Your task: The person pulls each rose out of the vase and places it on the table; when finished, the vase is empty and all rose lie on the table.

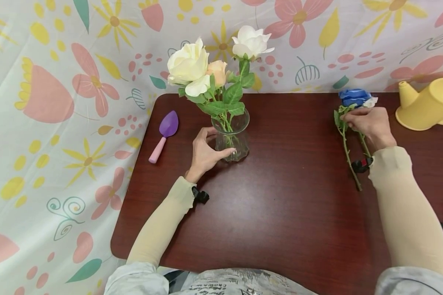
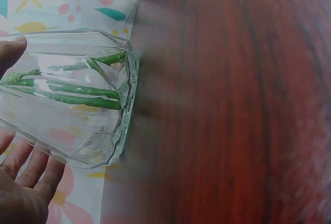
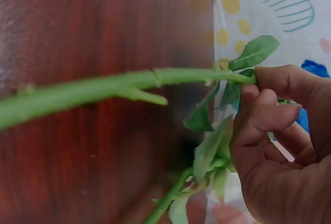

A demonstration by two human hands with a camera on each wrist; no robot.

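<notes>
My left hand [image 1: 203, 153] holds the clear glass vase [image 1: 240, 143] from its left side, thumb in front and fingers around the back. Two white roses [image 1: 252, 42] and a peach one [image 1: 217, 73] stand in the vase. In the left wrist view, green stems [image 2: 83, 94] show through the glass. Towards the right of the table, my right hand [image 1: 373, 125] pinches the stem [image 3: 77, 89] of a blue rose [image 1: 354, 97] between thumb and fingertips. Beside it is a white flower [image 1: 371, 102] with its own stem, mostly hidden behind the hand.
A purple trowel [image 1: 164, 135] with a pink handle lies left of the vase. At the back right stands a yellow watering can [image 1: 424, 104]. The dark wooden table [image 1: 273, 213] meets a flower-printed cloth [image 1: 114, 102] at the back and left.
</notes>
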